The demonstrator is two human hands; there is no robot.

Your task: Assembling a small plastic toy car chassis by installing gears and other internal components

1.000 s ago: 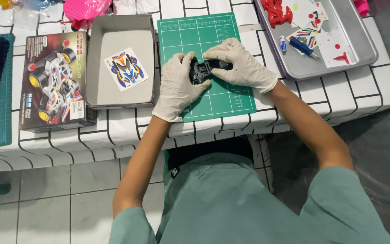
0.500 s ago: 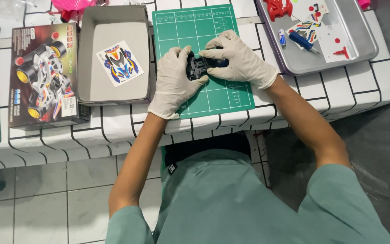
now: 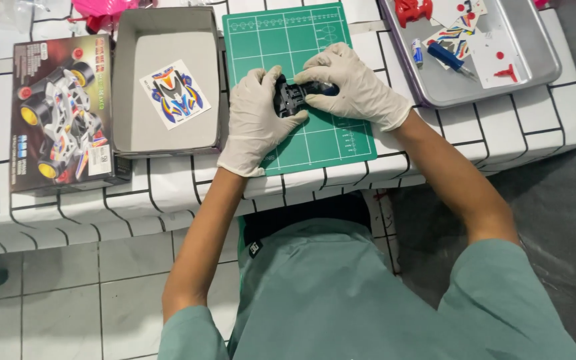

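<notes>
1. Both forearms reach forward from short teal sleeves, bare from elbow to wrist, and angle inward so the hands meet in the middle.
2. The left hand (image 3: 256,120), in a pale glove, lies palm down with its fingers curled to the right and its thumb tucked toward the other hand.
3. The right hand (image 3: 355,85), gloved the same way, sits slightly further forward, with its fingers bent leftward and knuckles raised.
4. The fingertips of both hands close in toward each other, in a pinching, two-handed grip.
5. The right elbow sits wider out than the left.
</notes>
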